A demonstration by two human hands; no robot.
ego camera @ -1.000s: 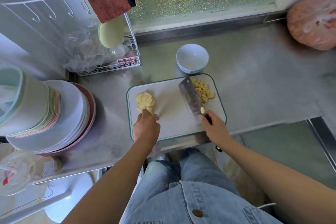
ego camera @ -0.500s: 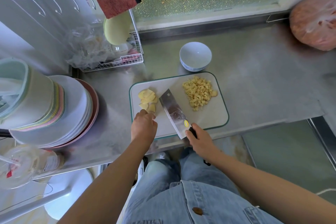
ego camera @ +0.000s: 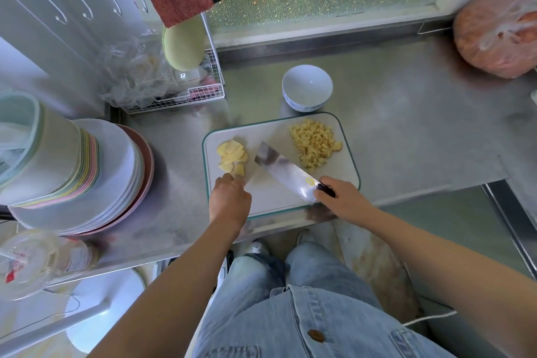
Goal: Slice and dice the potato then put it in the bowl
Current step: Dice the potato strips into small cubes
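Fingers of the right hand grip the cleaver, its blade reaching toward the left hand, whose fingers curl at the potato slices; whether they pinch one, I cannot tell. Diced potato lies beyond the right fingers, short of the bowl.

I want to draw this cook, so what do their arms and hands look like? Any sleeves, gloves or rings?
The left arm and right arm are bare to the picture's edge, no sleeves showing. The left hand and right hand wear no gloves, rings or watch that I can see. Below is light blue denim clothing with a brown button.
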